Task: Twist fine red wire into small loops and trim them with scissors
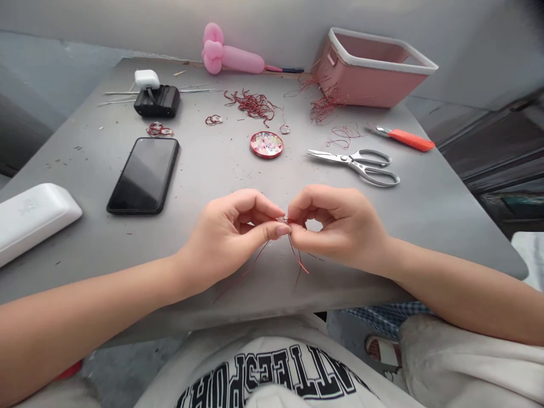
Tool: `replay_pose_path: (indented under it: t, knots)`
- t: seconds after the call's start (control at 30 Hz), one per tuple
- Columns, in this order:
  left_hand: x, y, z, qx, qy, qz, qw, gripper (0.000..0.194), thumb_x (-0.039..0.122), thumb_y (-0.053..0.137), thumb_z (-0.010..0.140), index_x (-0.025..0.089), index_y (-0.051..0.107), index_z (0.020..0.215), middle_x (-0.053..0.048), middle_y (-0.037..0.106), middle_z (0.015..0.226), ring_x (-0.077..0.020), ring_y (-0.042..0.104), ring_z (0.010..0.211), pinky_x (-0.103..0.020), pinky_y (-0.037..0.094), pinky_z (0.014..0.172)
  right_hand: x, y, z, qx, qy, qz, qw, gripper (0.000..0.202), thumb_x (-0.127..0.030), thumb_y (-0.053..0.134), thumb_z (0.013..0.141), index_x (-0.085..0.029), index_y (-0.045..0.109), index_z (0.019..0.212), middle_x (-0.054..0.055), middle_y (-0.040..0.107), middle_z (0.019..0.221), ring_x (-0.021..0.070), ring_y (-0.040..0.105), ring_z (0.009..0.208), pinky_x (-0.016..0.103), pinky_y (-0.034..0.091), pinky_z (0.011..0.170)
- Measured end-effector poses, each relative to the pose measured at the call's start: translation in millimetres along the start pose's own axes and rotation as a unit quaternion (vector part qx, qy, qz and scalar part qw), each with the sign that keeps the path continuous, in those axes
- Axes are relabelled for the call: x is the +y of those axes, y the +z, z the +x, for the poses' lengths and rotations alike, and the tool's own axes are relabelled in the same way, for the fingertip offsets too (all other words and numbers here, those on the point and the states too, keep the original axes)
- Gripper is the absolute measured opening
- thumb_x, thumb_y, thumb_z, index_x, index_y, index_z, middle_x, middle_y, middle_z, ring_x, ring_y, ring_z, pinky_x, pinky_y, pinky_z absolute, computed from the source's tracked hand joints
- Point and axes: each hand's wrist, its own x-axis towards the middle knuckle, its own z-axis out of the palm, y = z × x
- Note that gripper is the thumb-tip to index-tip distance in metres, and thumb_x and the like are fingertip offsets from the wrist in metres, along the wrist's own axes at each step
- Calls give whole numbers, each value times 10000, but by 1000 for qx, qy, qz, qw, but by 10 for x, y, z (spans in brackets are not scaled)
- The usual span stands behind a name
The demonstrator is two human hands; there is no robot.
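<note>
My left hand [238,229] and my right hand [335,224] meet over the front middle of the grey table. Between left thumb and forefinger is a small clear bead [281,219], partly covered by the fingertips. The right fingertips pinch red cord [301,262] right beside it, and several thin red ends hang below both hands. Beyond the hands lies a round red-rimmed dish [267,145] of pale beads. Silver scissors [355,164] rest to its right, handles pointing right.
A phone [144,175], black device [157,101] and white case [36,221] are at left. Behind are red cords [253,106], a pink balloon [238,59] and a pink bin [369,73]. An orange-handled cutter [410,139] lies back right.
</note>
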Motion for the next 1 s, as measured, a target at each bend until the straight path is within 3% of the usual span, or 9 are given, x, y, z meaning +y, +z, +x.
replay_pose_path:
  t: [0.27, 0.33, 0.4, 0.57, 0.77, 0.87, 1.0]
  knots:
    - [-34, -17, 10, -18, 62, 35, 997, 58, 177, 729, 789, 181, 676, 811, 13, 698, 785, -110, 651, 747, -223, 546, 697, -50, 57, -5, 34, 6, -68, 997, 148, -92, 600, 705, -199, 499, 698, -67, 515, 583, 52, 446, 517, 187, 379, 474]
    - [-35, -25, 25, -14, 60, 26, 998, 87, 164, 742, 773, 184, 664, 804, 22, 687, 772, -108, 653, 743, -220, 545, 697, -43, 36, 16, 26, 36, -39, 998, 136, -106, 619, 718, -192, 514, 713, -62, 519, 598, 53, 450, 524, 185, 382, 475]
    - [-20, -33, 42, -4, 38, -1, 999, 140, 169, 775, 743, 183, 646, 795, 29, 681, 748, -111, 662, 720, -230, 552, 696, -15, -16, 49, -14, 83, 59, 995, 105, -144, 660, 743, -178, 568, 779, -36, 581, 664, 65, 515, 574, 185, 421, 499]
    - [28, -56, 70, 10, -9, -52, 999, 223, 275, 818, 717, 179, 625, 774, 2, 718, 764, -145, 701, 728, -287, 588, 736, 89, -136, 130, -145, 208, 310, 916, 147, -291, 686, 838, -144, 670, 846, 17, 669, 725, 75, 582, 598, 186, 468, 516]
    - [27, -51, 66, 4, -20, -75, 997, 259, 286, 850, 679, 176, 631, 762, -1, 725, 748, -142, 709, 702, -266, 602, 705, 125, -92, 156, -171, 263, 373, 873, 152, -278, 735, 797, -140, 681, 763, 15, 680, 687, 74, 591, 564, 174, 431, 468]
    - [43, -37, 54, -7, -20, -77, 997, 242, 259, 847, 680, 171, 635, 755, 0, 723, 737, -138, 708, 702, -253, 597, 698, 136, -82, 148, -166, 252, 333, 893, 154, -281, 738, 776, -143, 675, 749, 2, 654, 641, 71, 556, 530, 178, 401, 449]
    - [72, -32, 48, -29, -46, -57, 997, 222, 256, 840, 683, 161, 649, 747, 6, 700, 696, -128, 685, 666, -255, 589, 674, 117, -108, 115, -110, 138, 152, 972, 80, -229, 667, 793, -163, 666, 747, -15, 617, 606, 75, 512, 524, 201, 380, 456]
